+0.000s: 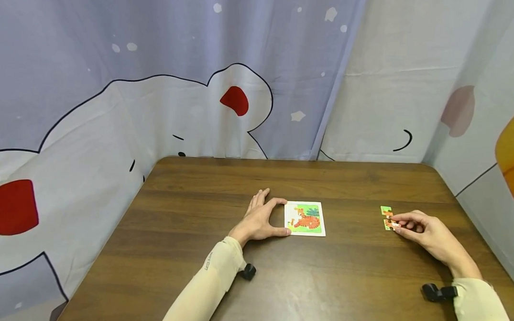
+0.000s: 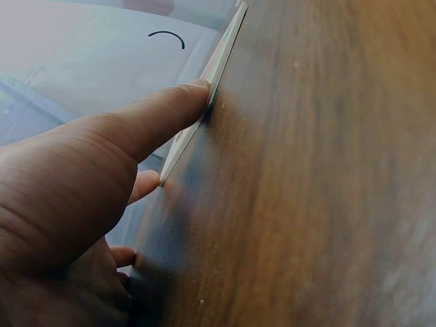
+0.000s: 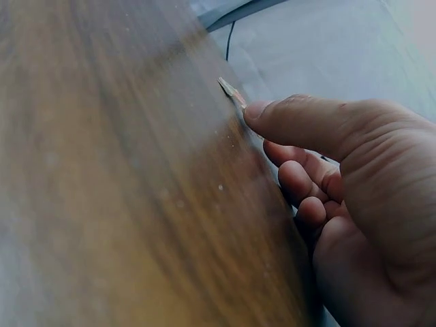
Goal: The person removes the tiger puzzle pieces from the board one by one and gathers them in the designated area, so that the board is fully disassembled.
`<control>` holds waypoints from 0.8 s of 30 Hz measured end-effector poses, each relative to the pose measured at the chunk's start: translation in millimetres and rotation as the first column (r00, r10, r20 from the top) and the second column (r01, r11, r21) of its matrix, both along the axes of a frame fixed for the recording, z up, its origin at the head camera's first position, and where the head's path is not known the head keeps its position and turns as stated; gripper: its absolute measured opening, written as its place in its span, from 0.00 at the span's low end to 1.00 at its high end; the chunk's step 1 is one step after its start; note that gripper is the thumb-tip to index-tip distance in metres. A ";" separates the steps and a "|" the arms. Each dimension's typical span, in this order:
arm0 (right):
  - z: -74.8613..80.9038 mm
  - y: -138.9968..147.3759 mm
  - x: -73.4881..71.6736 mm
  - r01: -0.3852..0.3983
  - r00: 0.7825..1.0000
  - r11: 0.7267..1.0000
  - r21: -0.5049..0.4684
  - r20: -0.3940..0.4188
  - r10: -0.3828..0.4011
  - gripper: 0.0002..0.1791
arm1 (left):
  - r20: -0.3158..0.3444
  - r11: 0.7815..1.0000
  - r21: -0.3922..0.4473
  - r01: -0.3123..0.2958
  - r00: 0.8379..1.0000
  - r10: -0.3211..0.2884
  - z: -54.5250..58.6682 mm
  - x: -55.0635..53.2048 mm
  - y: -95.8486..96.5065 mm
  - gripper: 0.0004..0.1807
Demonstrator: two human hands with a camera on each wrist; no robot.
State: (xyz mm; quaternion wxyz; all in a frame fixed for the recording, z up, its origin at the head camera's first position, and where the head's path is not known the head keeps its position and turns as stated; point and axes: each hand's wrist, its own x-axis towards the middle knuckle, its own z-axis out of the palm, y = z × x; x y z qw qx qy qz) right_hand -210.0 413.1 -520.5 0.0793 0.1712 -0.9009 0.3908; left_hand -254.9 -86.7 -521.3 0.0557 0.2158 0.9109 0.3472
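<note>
Two hands (image 1: 260, 221) (image 1: 430, 235) on puzzle parts (image 1: 307, 219) (image 1: 388, 225)

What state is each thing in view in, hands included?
Tiger board: flat on the table, picture side up.
Farther puzzle piece: picture side up, near the right hand.
Nearer puzzle piece: picture side up, partly covered; whether lifted, cannot tell.
Left hand: thumb and a finger apart, holding the board's left side.
Right hand: pinching the nearer piece.
Curtain: hanging behind the table.

Bright head view, pale glare on tabletop (image 1: 294, 294), dim, blurred wrist views
</note>
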 end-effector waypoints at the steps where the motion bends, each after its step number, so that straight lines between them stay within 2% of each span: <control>1: 0.2 0.3 -0.2 -0.002 1.000 1.000 0.003 -0.004 0.002 0.14 | -0.002 1.000 0.004 -0.001 1.000 0.001 -0.7 -0.8 0.1 0.46; 5: 0.2 1.1 -0.9 -0.010 1.000 1.000 0.011 -0.014 0.010 0.15 | 0.017 1.000 0.014 -0.008 1.000 0.008 -4.4 -3.0 0.7 0.47; 12: 0.1 1.3 -1.3 -0.009 1.000 1.000 0.013 -0.017 0.009 0.16 | 0.005 1.000 0.002 -0.015 1.000 0.015 -11.5 -7.6 0.9 0.48; 24: -2.7 1.6 -0.3 0.023 0.999 1.000 -0.018 0.023 -0.023 0.16 | 0.006 1.000 0.004 -0.016 1.000 0.016 -14.8 -8.7 -0.4 0.47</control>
